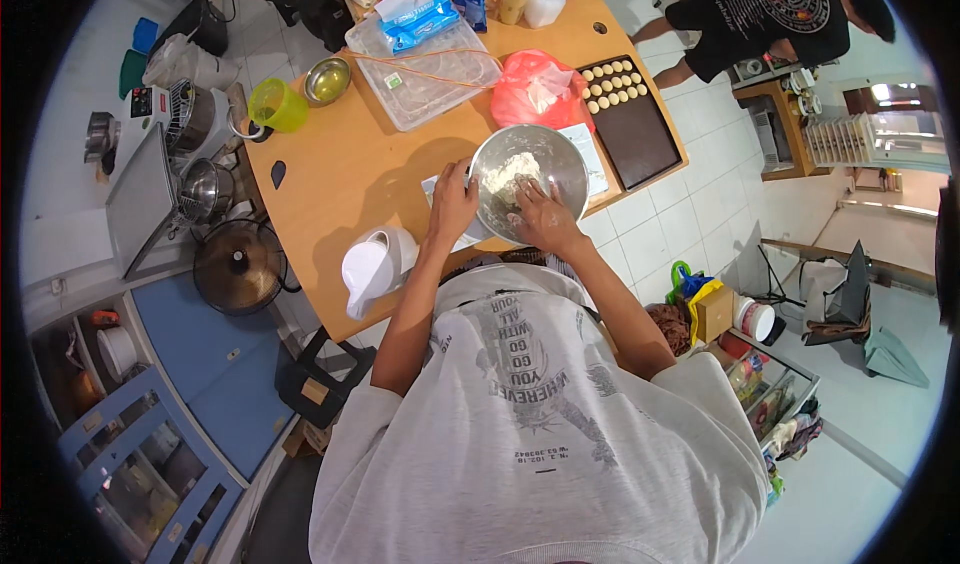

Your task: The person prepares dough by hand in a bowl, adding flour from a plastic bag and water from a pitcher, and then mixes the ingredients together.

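A round metal mixing bowl (567, 159) stands at the table's near right edge with pale, crumbly dough (512, 172) inside. My left hand (455, 202) grips the bowl's left side. Inside the bowl, my right hand (546, 220) presses on the dough with its fingers stretched out and apart; their tips are partly hidden in it. White sheets lie partly under the bowl. To the left of my left forearm is a white jug (372, 266). A dark baking tray (640, 144) on the right carries rows of small pale dough balls (612, 82) at its far end.
Behind the bowl sits a red plastic bag (530, 82), beside a clear lidded box (425, 89) with a blue packet (418, 26) on it. A yellow-green cup (277, 106) and a metal bowl (327, 81) stand at the far left. Another person (765, 19) is at the upper right.
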Motion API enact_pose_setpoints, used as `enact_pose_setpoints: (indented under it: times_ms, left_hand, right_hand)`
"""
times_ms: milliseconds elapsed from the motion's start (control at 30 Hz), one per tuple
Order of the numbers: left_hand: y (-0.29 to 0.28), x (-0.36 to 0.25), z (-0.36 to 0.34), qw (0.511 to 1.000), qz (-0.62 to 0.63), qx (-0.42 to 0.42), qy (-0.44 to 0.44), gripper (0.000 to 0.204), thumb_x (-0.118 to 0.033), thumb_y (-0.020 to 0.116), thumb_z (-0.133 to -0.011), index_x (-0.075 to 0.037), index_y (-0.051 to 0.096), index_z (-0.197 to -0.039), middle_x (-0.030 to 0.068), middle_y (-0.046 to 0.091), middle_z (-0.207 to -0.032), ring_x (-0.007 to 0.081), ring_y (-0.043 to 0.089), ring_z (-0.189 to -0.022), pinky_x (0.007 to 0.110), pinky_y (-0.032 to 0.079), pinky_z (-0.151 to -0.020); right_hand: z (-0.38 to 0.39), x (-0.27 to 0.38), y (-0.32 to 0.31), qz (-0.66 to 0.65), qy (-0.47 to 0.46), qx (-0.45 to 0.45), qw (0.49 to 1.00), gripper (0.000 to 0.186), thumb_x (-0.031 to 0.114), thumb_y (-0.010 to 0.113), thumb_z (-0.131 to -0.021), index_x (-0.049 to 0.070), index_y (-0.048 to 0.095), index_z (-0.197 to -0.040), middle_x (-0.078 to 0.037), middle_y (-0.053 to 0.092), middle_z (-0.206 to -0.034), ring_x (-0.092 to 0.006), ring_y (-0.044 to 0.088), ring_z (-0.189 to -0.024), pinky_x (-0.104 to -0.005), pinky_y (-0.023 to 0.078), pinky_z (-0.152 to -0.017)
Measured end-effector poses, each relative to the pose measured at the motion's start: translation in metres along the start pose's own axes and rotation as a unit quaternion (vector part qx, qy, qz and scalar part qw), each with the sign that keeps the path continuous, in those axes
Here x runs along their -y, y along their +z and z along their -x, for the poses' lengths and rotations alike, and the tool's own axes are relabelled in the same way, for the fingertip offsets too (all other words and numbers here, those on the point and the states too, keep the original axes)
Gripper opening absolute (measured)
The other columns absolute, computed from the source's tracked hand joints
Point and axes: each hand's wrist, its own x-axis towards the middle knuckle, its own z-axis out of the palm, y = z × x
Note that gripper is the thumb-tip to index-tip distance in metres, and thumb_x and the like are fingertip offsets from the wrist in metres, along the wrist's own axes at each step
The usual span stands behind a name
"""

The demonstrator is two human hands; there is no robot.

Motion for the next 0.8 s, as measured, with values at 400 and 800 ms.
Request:
enact_pose_setpoints:
  times_ms: [400, 800]
  left_hand:
    - [-0.004, -0.009, -0.002, 0.999, 0.033, 0.017, -0.032, 0.035, -0.003, 0.065, -0.094, 0.0, 0.063, -0.129, 0.0261, 0.067, -0.113, 0.0432, 0.067, -0.1, 0.047, 0.055, -0.082]
    - [-0.002, -0.005, -0.002, 1.0, 0.007, 0.01, -0.012, 0.036, -0.003, 0.066, -0.094, 0.0, 0.063, -0.129, 0.0261, 0.067, -0.114, 0.0424, 0.068, -0.098, 0.046, 0.056, -0.08]
  right_hand:
    - [-0.006, -0.002, 0.003, -0.026, -0.015, -0.04, 0.999, 0.051, 0.029, 0.066, -0.095, -0.001, 0.054, -0.134, -0.028, 0.054, -0.147, -0.0443, 0.048, -0.141, -0.0656, 0.036, -0.115]
    - [-0.018, -0.01, 0.004, -0.055, -0.007, -0.061, 0.997, 0.049, 0.029, 0.066, -0.093, -0.001, 0.058, -0.132, -0.024, 0.053, -0.15, -0.0391, 0.046, -0.145, -0.0651, 0.034, -0.117]
